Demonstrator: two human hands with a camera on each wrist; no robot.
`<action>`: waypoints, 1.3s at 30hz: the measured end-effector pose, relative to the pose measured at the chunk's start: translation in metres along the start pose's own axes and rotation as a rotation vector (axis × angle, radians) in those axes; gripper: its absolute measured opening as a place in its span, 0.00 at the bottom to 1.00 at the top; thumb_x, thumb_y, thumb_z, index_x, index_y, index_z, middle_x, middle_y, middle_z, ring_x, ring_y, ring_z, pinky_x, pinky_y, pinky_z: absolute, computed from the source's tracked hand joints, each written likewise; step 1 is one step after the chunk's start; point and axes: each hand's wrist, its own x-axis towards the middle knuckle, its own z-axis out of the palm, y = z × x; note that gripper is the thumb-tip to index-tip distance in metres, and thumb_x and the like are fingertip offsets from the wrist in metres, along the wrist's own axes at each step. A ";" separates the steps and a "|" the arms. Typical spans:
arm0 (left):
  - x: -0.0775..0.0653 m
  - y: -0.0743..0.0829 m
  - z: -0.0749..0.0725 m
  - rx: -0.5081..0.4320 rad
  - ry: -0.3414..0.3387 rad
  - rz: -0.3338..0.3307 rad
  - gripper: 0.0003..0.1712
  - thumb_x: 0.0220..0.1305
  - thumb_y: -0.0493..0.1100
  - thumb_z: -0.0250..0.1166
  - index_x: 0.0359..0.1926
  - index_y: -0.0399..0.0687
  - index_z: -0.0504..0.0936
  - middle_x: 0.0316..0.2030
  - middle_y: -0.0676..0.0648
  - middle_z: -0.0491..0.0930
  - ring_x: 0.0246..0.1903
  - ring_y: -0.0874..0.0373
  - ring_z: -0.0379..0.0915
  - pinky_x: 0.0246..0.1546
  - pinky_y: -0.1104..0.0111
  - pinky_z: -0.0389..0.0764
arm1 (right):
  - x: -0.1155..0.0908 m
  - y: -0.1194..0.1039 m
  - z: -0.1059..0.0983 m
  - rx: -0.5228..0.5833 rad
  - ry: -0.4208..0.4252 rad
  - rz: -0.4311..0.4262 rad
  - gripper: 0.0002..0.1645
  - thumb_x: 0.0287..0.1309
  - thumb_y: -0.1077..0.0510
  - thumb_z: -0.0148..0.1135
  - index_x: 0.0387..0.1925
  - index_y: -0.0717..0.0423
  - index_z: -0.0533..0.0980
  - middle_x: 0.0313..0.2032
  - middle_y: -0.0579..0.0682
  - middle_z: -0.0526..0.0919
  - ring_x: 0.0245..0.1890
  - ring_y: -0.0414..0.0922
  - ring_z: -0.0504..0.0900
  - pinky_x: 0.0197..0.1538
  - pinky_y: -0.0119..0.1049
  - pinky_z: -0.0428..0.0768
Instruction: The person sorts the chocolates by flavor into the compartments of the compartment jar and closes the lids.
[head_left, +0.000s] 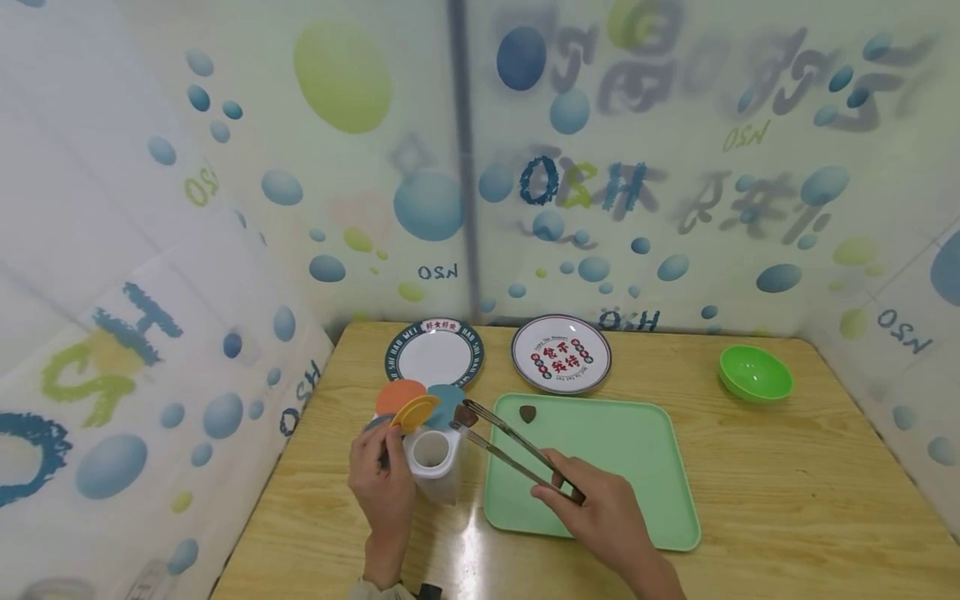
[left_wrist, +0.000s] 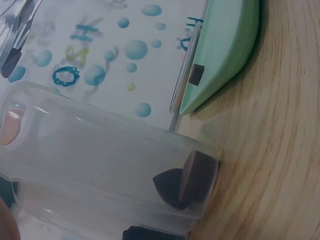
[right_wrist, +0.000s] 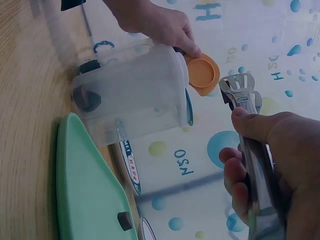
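Note:
My left hand [head_left: 382,483] pinches a yellow-orange lid [head_left: 416,412], held raised beside the round opening of a clear plastic container [head_left: 442,487]. Other lids, an orange one [head_left: 400,394] and a blue one [head_left: 447,402], cover neighbouring compartments. My right hand [head_left: 603,508] grips metal tongs [head_left: 528,454], whose tips hold a dark brown piece [head_left: 466,415] just to the right of the lid. Dark brown pieces [left_wrist: 198,177] lie at the container's bottom, visible through its wall in the left wrist view. One more brown piece [head_left: 528,413] rests on a green tray [head_left: 607,467].
Behind the container stands a dark-rimmed plate [head_left: 435,358], with a white plate [head_left: 561,354] bearing red characters to its right. A bright green bowl [head_left: 755,374] sits at the back right of the wooden table [head_left: 787,492]. Printed curtains enclose the table's back and sides.

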 end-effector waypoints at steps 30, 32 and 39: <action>0.002 0.005 0.001 0.020 0.013 0.005 0.09 0.55 0.19 0.64 0.38 0.27 0.85 0.35 0.37 0.81 0.39 0.42 0.79 0.50 0.84 0.76 | 0.000 -0.002 0.018 -0.002 -0.088 0.073 0.29 0.49 0.48 0.77 0.54 0.46 0.80 0.29 0.28 0.78 0.18 0.20 0.65 0.20 0.16 0.64; 0.002 0.005 0.001 0.019 0.014 0.008 0.10 0.55 0.19 0.64 0.38 0.27 0.85 0.35 0.37 0.81 0.39 0.42 0.79 0.50 0.84 0.76 | 0.000 -0.001 0.017 -0.011 -0.085 0.090 0.29 0.49 0.48 0.77 0.54 0.46 0.80 0.29 0.29 0.78 0.17 0.20 0.65 0.20 0.16 0.64; 0.003 0.009 0.001 0.026 0.012 0.003 0.09 0.54 0.18 0.64 0.37 0.26 0.84 0.35 0.35 0.81 0.39 0.42 0.79 0.51 0.85 0.75 | -0.001 0.007 0.011 -0.054 -0.059 0.116 0.30 0.47 0.48 0.78 0.54 0.48 0.80 0.29 0.33 0.79 0.17 0.22 0.66 0.21 0.18 0.65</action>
